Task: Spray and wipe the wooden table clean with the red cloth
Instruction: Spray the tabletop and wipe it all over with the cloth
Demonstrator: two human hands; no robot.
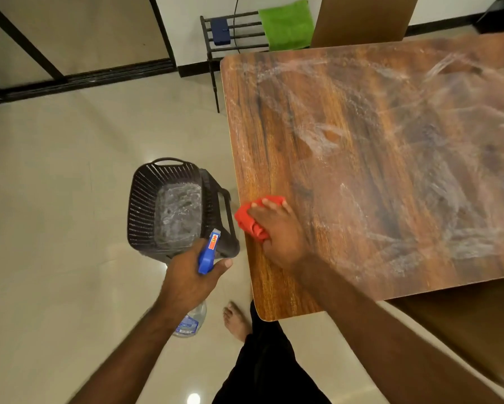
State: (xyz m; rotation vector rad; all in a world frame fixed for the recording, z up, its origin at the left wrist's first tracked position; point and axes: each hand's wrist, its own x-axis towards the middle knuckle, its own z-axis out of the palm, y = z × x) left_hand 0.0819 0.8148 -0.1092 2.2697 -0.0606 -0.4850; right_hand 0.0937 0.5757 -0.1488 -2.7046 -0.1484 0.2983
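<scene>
On the streaked wooden table (390,158), right hand (277,231) fingers press the red cloth (252,221); left hand (191,275) fingers grip an upright spray bottle (207,255).

Dim warm light, blurred, edge-warped.

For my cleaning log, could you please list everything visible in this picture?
wooden table: one, brown, right, streaked white
red cloth: one, red, table's near-left edge, under right hand
spray bottle: one, clear with blue head, held off the table
basket: one, dark, on floor left of table
rack: one, black, by far wall
green towel: one, hung on rack
blue item: one, on rack
left hand: grips bottle
right hand: presses cloth
bare foot: one, on floor
</scene>
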